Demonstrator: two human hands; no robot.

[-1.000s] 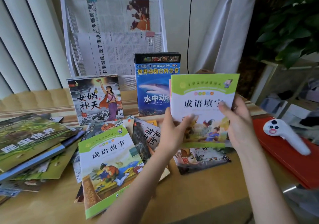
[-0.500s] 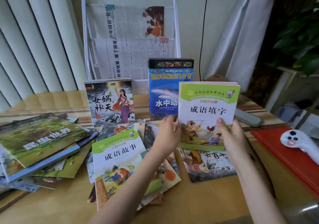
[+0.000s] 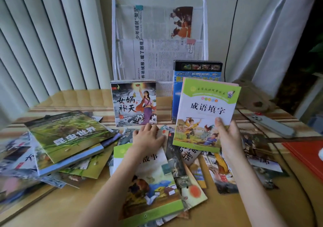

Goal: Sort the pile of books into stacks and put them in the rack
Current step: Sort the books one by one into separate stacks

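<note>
My right hand [image 3: 229,139] grips a small stack of green-and-white books [image 3: 204,107] upright above the table, thumb on the front cover. My left hand [image 3: 148,139] rests with spread fingers on the scattered pile of books [image 3: 176,177], at the top of a flat green-and-white book [image 3: 150,191]. Behind them, a dark picture book stack [image 3: 133,102] and a blue shark book stack [image 3: 176,104] stand upright at the foot of the white wire rack [image 3: 115,34]. The rack holds clipped newspapers [image 3: 157,57].
A slanting heap of larger green nature books [image 3: 70,135] lies at the left. At the right lie a red folder [image 3: 307,155] and a grey flat device [image 3: 272,125]. The wooden table [image 3: 66,207] shows in front. Vertical blinds and a curtain stand behind.
My left hand let go of the green-and-white stack and came down onto the pile. My right hand alone now holds the stack, slightly tilted. The camera moved closer.
</note>
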